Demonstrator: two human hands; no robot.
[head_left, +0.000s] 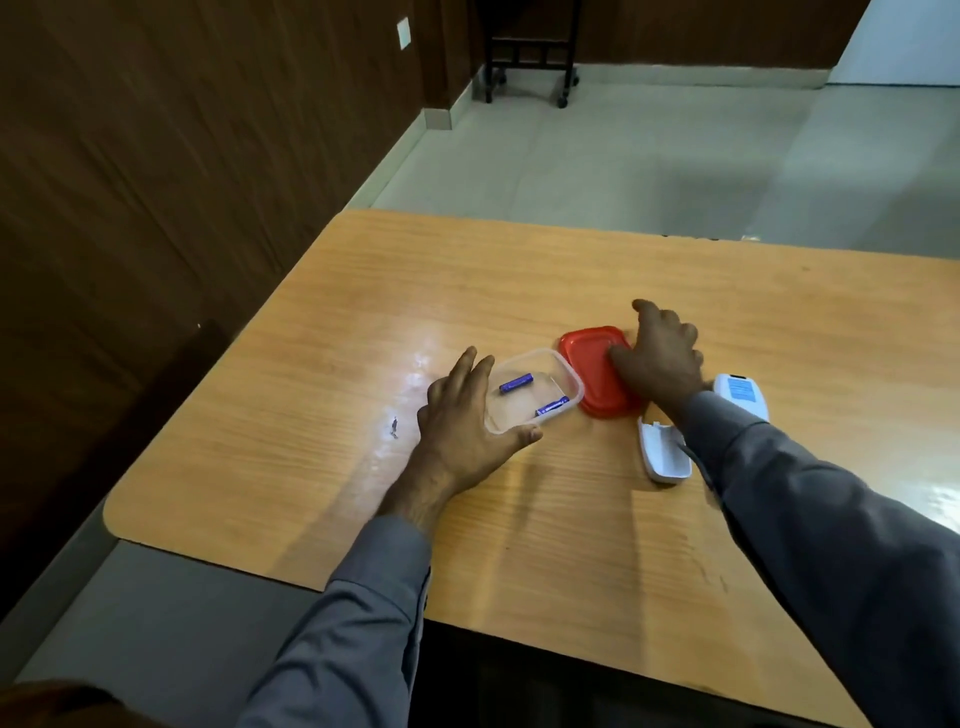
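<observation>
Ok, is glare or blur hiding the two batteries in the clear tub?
Head view: glare sits on the wooden tabletop left of the left hand, off the clear plastic tub; both blue cylindrical batteries read clearly. Same view: the brown panelled wall is motion-smeared.

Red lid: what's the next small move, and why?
Probably: the right hand grips the red lid, lifts it and carries it left over the clear container. The lid lies flat on the table beside the open container, with the right hand spread on it. The left hand braces the container, which holds two batteries.
</observation>
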